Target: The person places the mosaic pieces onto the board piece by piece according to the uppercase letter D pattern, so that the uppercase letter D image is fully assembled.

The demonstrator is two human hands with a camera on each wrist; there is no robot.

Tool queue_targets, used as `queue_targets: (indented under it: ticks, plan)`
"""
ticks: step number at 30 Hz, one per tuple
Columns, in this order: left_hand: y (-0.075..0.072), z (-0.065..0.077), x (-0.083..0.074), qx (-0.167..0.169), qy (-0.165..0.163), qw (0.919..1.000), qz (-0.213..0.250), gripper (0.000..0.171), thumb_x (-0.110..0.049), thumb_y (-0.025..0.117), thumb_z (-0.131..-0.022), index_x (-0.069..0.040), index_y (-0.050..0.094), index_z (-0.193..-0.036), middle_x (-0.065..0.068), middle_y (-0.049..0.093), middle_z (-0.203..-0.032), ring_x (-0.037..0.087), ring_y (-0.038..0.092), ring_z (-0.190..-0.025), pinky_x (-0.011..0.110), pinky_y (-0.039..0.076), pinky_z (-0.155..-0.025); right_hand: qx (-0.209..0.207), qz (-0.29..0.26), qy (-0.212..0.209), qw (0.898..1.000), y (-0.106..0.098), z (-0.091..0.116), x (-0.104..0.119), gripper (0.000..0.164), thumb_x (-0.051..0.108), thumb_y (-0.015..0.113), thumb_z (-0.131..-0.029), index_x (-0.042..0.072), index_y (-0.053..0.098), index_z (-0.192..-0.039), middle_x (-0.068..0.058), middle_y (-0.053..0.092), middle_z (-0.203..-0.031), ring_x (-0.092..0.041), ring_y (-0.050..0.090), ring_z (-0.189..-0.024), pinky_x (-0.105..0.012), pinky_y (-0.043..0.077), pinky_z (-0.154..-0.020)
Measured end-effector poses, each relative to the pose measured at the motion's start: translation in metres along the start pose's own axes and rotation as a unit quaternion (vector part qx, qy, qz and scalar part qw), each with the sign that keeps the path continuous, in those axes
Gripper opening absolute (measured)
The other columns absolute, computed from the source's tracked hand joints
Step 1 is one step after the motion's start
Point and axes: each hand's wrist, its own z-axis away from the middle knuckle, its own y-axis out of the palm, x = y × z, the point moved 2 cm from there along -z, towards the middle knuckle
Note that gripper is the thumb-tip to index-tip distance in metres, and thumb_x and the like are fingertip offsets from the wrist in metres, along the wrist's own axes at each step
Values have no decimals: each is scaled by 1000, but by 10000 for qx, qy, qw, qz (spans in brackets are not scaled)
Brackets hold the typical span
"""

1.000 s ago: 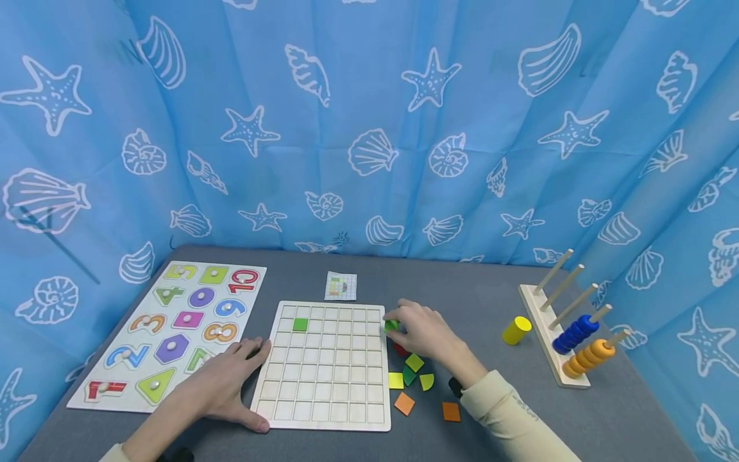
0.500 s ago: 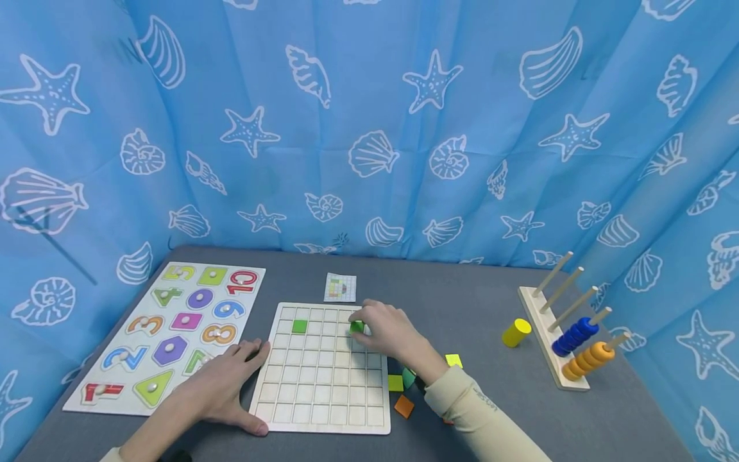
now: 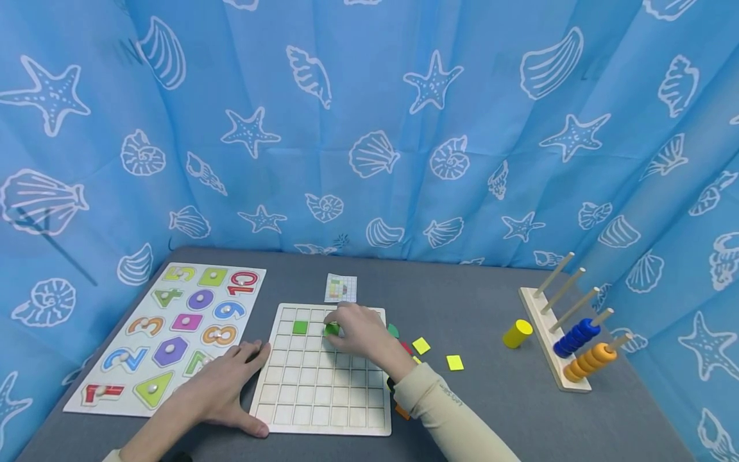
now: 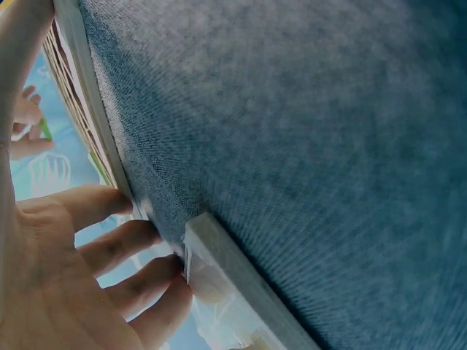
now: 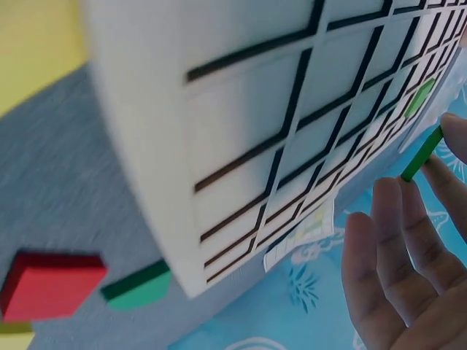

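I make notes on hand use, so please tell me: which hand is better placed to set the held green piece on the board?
Probably the right hand: it pinches the green piece above the board. The left hand holds no piece and lies at the board's left edge.

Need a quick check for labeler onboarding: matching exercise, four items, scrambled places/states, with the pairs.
Things:
1. Left hand
2. Right hand
3. Card
4. Cylinder

Places/states:
A. Just beyond the grid board's far edge
B. Next to the bead rack
C. At the grid board's left edge
D. Pinching a green tile

Pairs: 1-C, 2-D, 3-A, 4-B
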Motion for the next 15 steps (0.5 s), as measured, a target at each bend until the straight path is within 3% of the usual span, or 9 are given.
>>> queue_targets:
  ticks: [6,15]
  plan:
    - [-1,-1,0,32,-25,10000,-37,142,-92,74,-51,-2,40,-155,28,47,-153,52,47,-138,69,45,-105,14,17,133,9999,8,-11,5,23,16,74,-91,12,79,-113,-3,76,-107,-15,68,-89,-22,46,-57]
    - [0,-1,1,99,-59,9999,-26,142,-91,75,-51,-3,39,-156,28,45,-155,54,45,-139,70,44,-105,152,227,267,9993,18,-24,16,24,23,79,-90,17,79,-114,0,76,-114,-16,71,-104,-26,56,-64]
